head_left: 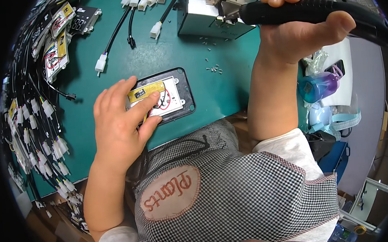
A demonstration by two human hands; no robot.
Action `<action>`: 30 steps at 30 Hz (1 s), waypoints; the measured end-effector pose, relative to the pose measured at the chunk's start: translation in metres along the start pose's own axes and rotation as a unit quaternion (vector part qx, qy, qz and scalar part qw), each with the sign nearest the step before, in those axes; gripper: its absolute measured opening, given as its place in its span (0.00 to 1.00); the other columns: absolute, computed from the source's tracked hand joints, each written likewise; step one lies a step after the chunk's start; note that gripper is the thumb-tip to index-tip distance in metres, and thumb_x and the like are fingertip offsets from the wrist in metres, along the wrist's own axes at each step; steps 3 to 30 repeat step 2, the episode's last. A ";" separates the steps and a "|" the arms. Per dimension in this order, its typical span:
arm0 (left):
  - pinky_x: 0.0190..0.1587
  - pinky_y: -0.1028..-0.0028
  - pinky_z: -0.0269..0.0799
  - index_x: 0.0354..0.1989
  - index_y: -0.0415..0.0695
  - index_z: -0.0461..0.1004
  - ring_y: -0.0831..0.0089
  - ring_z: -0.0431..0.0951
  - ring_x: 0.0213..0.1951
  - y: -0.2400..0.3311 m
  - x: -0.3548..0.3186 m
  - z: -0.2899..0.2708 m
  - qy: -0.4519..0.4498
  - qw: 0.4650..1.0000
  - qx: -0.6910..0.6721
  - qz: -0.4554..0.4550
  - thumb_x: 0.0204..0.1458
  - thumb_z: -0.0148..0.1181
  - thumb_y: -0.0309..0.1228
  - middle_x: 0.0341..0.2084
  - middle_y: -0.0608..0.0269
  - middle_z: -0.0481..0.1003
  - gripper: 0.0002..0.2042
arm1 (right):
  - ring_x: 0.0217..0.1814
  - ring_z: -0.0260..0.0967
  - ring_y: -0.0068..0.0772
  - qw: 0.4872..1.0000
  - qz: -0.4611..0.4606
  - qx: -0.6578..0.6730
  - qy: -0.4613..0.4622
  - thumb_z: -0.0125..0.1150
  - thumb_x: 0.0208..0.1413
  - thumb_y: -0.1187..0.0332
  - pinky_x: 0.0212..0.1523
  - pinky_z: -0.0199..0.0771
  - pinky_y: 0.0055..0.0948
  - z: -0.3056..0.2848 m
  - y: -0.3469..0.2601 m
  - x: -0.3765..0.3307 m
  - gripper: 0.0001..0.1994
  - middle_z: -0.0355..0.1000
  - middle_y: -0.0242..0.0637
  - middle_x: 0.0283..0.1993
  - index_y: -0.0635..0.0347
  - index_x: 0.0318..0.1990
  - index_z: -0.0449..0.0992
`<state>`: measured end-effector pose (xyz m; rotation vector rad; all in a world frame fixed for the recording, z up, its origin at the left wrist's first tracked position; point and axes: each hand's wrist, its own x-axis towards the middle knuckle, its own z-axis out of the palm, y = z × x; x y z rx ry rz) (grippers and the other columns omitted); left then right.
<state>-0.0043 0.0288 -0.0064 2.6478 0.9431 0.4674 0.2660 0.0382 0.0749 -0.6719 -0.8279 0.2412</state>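
My left hand [121,109] lies with its fingers stretched out over the left side of a black plastic panel [189,92]. Inside the panel sits a white circuit board [173,99] with a yellow strip and thin red, black and yellow wires. My index fingertip touches the board, and the thumb rests beside the wires. Up at the right, my right hand [299,32] is closed round a black electric screwdriver [293,11]. The screwdriver's tip points left, at the metal mouth of a grey box-shaped screw feeder [204,17]; whether it touches a screw I cannot tell.
Loose small screws [214,69] lie on the green mat [155,55] near the feeder. Many black cables with white connectors [42,155] heap at the left, below several circuit boards [58,56]. More connector leads [101,63] lie at the back. A blue-purple bottle [319,87] stands right.
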 end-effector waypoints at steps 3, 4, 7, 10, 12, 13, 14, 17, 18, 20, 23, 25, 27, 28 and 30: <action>0.62 0.54 0.59 0.50 0.56 0.81 0.51 0.69 0.59 -0.001 0.000 0.000 -0.005 1.000 0.003 0.000 0.40 0.72 0.35 0.59 0.52 0.69 0.23 | 0.19 0.65 0.27 1.000 0.012 -0.001 -0.001 0.60 0.49 0.30 0.21 0.70 0.26 0.001 0.000 -0.002 0.35 0.63 0.33 0.20 0.58 0.40 0.68; 0.62 0.54 0.59 0.50 0.56 0.81 0.51 0.69 0.59 -0.001 0.000 0.000 -0.005 1.000 0.003 0.000 0.40 0.72 0.35 0.59 0.52 0.69 0.23 | 0.19 0.65 0.27 1.000 0.012 -0.001 -0.001 0.60 0.49 0.30 0.21 0.70 0.26 0.001 0.000 -0.002 0.35 0.63 0.33 0.20 0.58 0.40 0.68; 0.62 0.54 0.59 0.50 0.56 0.81 0.51 0.69 0.59 -0.001 0.000 0.000 -0.005 1.000 0.003 0.000 0.40 0.72 0.35 0.59 0.52 0.69 0.23 | 0.19 0.65 0.27 1.000 0.012 -0.001 -0.001 0.60 0.49 0.30 0.21 0.70 0.26 0.001 0.000 -0.002 0.35 0.63 0.33 0.20 0.58 0.40 0.68; 0.62 0.54 0.59 0.50 0.56 0.81 0.51 0.69 0.59 -0.001 0.000 0.000 -0.005 1.000 0.003 0.000 0.40 0.72 0.35 0.59 0.52 0.69 0.23 | 0.19 0.65 0.27 1.000 0.012 -0.001 -0.001 0.60 0.49 0.30 0.21 0.70 0.26 0.001 0.000 -0.002 0.35 0.63 0.33 0.20 0.58 0.40 0.68; 0.62 0.54 0.59 0.50 0.56 0.81 0.51 0.69 0.59 -0.001 0.000 0.000 -0.005 1.000 0.003 0.000 0.40 0.72 0.35 0.59 0.52 0.69 0.23 | 0.19 0.65 0.27 1.000 0.012 -0.001 -0.001 0.60 0.49 0.30 0.21 0.70 0.26 0.001 0.000 -0.002 0.35 0.63 0.33 0.20 0.58 0.40 0.68; 0.62 0.54 0.59 0.50 0.56 0.81 0.51 0.69 0.59 -0.001 0.000 0.000 -0.005 1.000 0.003 0.000 0.40 0.72 0.35 0.59 0.52 0.69 0.23 | 0.19 0.65 0.27 1.000 0.012 -0.001 -0.001 0.60 0.49 0.30 0.21 0.70 0.26 0.001 0.000 -0.002 0.35 0.63 0.33 0.20 0.58 0.40 0.68; 0.62 0.54 0.59 0.50 0.56 0.81 0.51 0.69 0.59 -0.001 0.000 0.000 -0.005 1.000 0.003 0.000 0.40 0.72 0.35 0.59 0.52 0.69 0.23 | 0.19 0.65 0.27 1.000 0.012 -0.001 -0.001 0.60 0.49 0.30 0.21 0.70 0.26 0.001 0.000 -0.002 0.35 0.63 0.33 0.20 0.58 0.40 0.68; 0.62 0.54 0.59 0.50 0.56 0.81 0.51 0.69 0.59 -0.001 0.000 0.000 -0.005 1.000 0.003 0.000 0.40 0.72 0.35 0.59 0.52 0.69 0.23 | 0.19 0.65 0.27 1.000 0.012 -0.001 -0.001 0.60 0.49 0.30 0.21 0.70 0.26 0.001 0.000 -0.002 0.35 0.63 0.33 0.20 0.58 0.40 0.68; 0.62 0.54 0.59 0.50 0.56 0.81 0.51 0.69 0.59 -0.001 0.000 0.000 -0.005 1.000 0.003 0.000 0.40 0.72 0.35 0.59 0.52 0.69 0.23 | 0.19 0.65 0.27 1.000 0.012 -0.001 -0.001 0.60 0.49 0.30 0.21 0.70 0.26 0.001 0.000 -0.002 0.35 0.63 0.33 0.20 0.58 0.40 0.68; 0.62 0.54 0.59 0.50 0.56 0.81 0.51 0.69 0.59 -0.001 0.000 0.000 -0.005 1.000 0.003 0.000 0.40 0.72 0.35 0.59 0.52 0.69 0.23 | 0.19 0.65 0.27 1.000 0.012 -0.001 -0.001 0.60 0.49 0.30 0.21 0.70 0.26 0.001 0.000 -0.002 0.35 0.63 0.33 0.20 0.58 0.40 0.68; 0.62 0.54 0.59 0.50 0.56 0.81 0.51 0.69 0.59 -0.001 0.000 0.000 -0.005 1.000 0.003 0.000 0.40 0.72 0.35 0.59 0.52 0.69 0.23 | 0.19 0.65 0.27 1.000 0.012 -0.001 -0.001 0.60 0.49 0.30 0.21 0.70 0.26 0.001 0.000 -0.002 0.35 0.63 0.33 0.20 0.58 0.40 0.68; 0.62 0.54 0.59 0.50 0.56 0.81 0.51 0.69 0.59 -0.001 0.000 0.000 -0.005 1.000 0.003 0.000 0.40 0.72 0.35 0.59 0.52 0.69 0.23 | 0.19 0.65 0.27 1.000 0.012 -0.001 -0.001 0.60 0.49 0.30 0.21 0.70 0.26 0.001 0.000 -0.002 0.35 0.63 0.33 0.20 0.58 0.40 0.68; 0.62 0.54 0.59 0.50 0.56 0.81 0.51 0.69 0.59 -0.001 0.000 0.000 -0.005 1.000 0.003 0.000 0.40 0.72 0.35 0.59 0.52 0.69 0.23 | 0.19 0.65 0.27 1.000 0.012 -0.001 -0.001 0.60 0.49 0.30 0.21 0.70 0.26 0.001 0.000 -0.002 0.35 0.63 0.33 0.20 0.58 0.40 0.68; 0.62 0.54 0.59 0.50 0.56 0.81 0.51 0.69 0.59 -0.001 0.000 0.000 -0.005 1.000 0.003 0.000 0.40 0.72 0.35 0.59 0.52 0.69 0.23 | 0.19 0.65 0.27 1.000 0.012 -0.001 -0.001 0.60 0.49 0.30 0.21 0.70 0.26 0.001 0.000 -0.002 0.35 0.63 0.33 0.20 0.58 0.40 0.68; 0.62 0.54 0.59 0.50 0.56 0.81 0.51 0.69 0.59 -0.001 0.000 0.000 -0.005 1.000 0.003 0.000 0.40 0.72 0.35 0.59 0.52 0.69 0.23 | 0.19 0.65 0.27 1.000 0.012 -0.001 -0.001 0.60 0.49 0.30 0.21 0.70 0.26 0.001 0.000 -0.002 0.35 0.63 0.33 0.20 0.58 0.40 0.68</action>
